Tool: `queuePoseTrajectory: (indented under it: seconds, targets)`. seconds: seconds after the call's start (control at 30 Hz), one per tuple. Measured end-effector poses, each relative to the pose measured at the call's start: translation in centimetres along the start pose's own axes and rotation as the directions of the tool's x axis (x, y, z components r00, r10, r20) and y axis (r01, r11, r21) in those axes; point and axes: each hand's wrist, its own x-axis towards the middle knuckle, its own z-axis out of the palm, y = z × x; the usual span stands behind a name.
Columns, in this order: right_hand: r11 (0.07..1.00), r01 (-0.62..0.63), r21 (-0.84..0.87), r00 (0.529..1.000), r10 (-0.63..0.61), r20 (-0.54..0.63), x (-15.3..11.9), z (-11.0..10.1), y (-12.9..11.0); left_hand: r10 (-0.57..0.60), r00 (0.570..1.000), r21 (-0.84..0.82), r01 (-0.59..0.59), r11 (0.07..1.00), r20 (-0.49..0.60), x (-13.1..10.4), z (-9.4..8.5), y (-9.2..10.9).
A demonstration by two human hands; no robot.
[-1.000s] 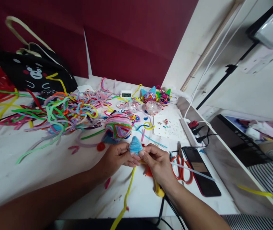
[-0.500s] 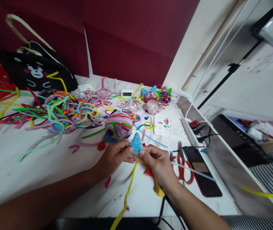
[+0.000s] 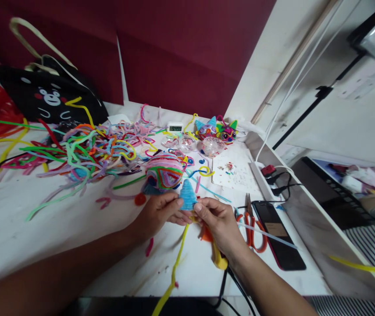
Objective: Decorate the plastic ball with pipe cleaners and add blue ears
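Pinched between both hands is a blue cone-shaped piece of coiled pipe cleaner (image 3: 187,195), its tip pointing up. My left hand (image 3: 161,213) grips its left lower edge with thumb and fingers. At its right lower corner, my right hand (image 3: 216,219) closes with thumb and forefinger. A yellow pipe cleaner (image 3: 177,259) hangs from below the blue piece toward the table's front edge; whether it is joined to the piece I cannot tell. Just behind the hands lies a striped pipe-cleaner ball (image 3: 164,170) in pink, green and purple.
A tangle of pipe cleaners (image 3: 85,151) spreads across the left, before a black bag (image 3: 49,98). Orange-handled scissors (image 3: 249,228) and a phone (image 3: 277,237) lie right. A yellow-handled tool (image 3: 219,259) sits under my right wrist. Finished pipe-cleaner figures (image 3: 207,130) stand at the back.
The blue piece has turned slightly in my fingers and its tip sits a little higher. Both hands keep their hold in nearly the same place.
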Motion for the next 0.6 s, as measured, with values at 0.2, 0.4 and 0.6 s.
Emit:
queuePoseTrajectory:
  seconds: [0.2,0.4,0.6]
  targets:
    - [1.000,0.016,0.005,0.999,-0.016,-0.043,0.39,-0.05,0.33,-0.034,0.999,-0.092,0.032,0.995,-0.018,-0.09,0.12,0.07]
    - [1.000,-0.008,0.020,0.998,0.009,-0.063,0.02,0.11,0.02,-0.010,1.000,-0.072,0.010,0.997,-0.003,-0.19,-0.04,0.06]
    - [0.996,-0.031,0.083,0.999,0.033,-0.030,-0.09,0.08,-0.36,0.061,0.998,-0.038,-0.060,0.997,0.033,-0.47,0.13,0.54]
